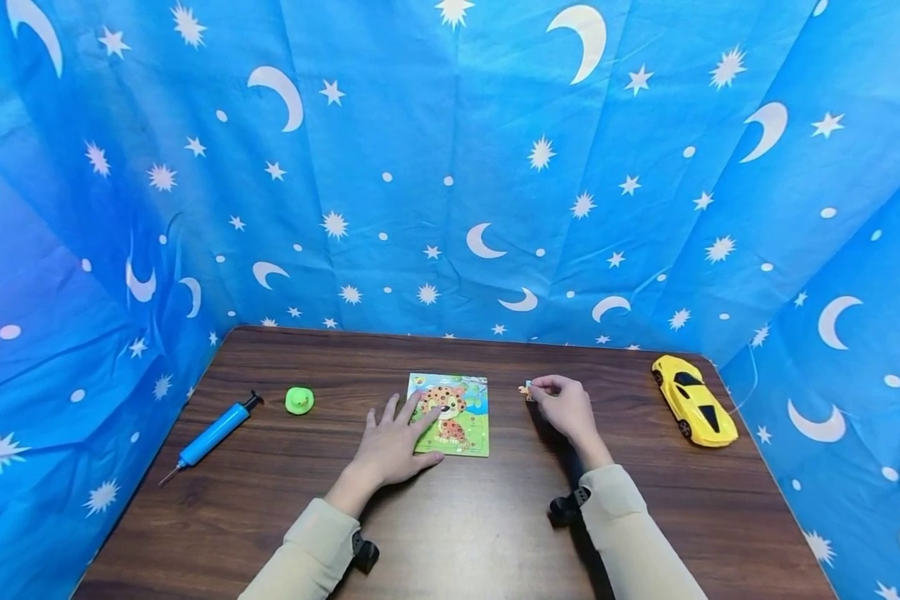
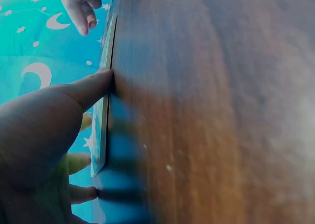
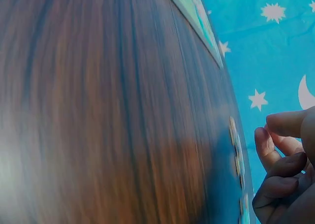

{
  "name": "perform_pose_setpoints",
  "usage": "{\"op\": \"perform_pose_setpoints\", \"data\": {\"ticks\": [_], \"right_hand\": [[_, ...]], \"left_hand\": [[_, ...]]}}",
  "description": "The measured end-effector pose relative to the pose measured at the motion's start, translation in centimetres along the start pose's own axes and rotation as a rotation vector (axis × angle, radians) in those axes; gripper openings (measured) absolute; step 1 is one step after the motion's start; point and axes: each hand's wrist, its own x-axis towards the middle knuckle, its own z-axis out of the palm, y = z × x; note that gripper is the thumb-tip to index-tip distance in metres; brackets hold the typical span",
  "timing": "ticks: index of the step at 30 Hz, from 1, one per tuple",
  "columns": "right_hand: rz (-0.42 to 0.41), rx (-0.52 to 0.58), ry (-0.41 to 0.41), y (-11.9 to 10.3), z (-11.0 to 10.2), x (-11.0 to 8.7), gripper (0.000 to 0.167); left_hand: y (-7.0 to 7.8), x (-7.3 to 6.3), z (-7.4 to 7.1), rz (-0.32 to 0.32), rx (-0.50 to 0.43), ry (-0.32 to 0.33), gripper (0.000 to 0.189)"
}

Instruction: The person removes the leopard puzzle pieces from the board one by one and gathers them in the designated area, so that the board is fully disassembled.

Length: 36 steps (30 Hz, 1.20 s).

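Note:
A square leopard picture puzzle board [image 1: 468,437] lies flat on the table. My left hand [image 1: 397,442] is spread over its left side, fingers straight and thumb at the near edge; the left wrist view shows that thumb [image 2: 96,86] against the board's edge. To the right of the board, my right hand [image 1: 566,404] hovers over small puzzle pieces [image 1: 524,390]. In the right wrist view, its thumb and index finger [image 3: 285,123] come close together with nothing visible between them, while pieces [image 3: 236,150] lie on the table beside them.
A blue hand pump [image 1: 213,435] and a green rubber duck [image 1: 299,401] lie on the left of the wooden table [image 1: 495,533]. On the far right is a yellow toy car [image 1: 694,402]. Blue star-and-moon cloth [image 1: 420,208] hangs around the table's back and sides.

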Motion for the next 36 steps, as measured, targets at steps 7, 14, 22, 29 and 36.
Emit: {"op": "perform_pose_setpoints", "data": {"ticks": [7, 14, 22, 29, 36], "right_hand": [[-0.032, 0.003, -0.058, -2.1, 2.7, -0.5, 0.015], [-0.118, -0.034, -0.147, -3.9, 6.0, -0.8, 0.020], [-0.152, -0.063, -0.253, -5.6, 9.5, -1.0, 0.021], [-0.188, -0.081, -0.308, -6.6, 11.2, -0.8, 0.024], [-0.218, -0.185, -0.313, -7.7, 12.2, -0.7, 0.021]], "left_hand": [[-0.7, -0.6, 0.1, -0.026, -0.012, 0.019, 0.078], [-0.8, -0.6, 0.1, -0.040, -0.018, 0.007, 0.076], [-0.8, -0.5, 0.1, -0.041, -0.002, -0.001, 0.076], [-0.9, -0.4, 0.2, -0.042, 0.010, 0.006, 0.076], [-0.9, -0.5, 0.0, -0.039, 0.020, 0.004, 0.077]]}}
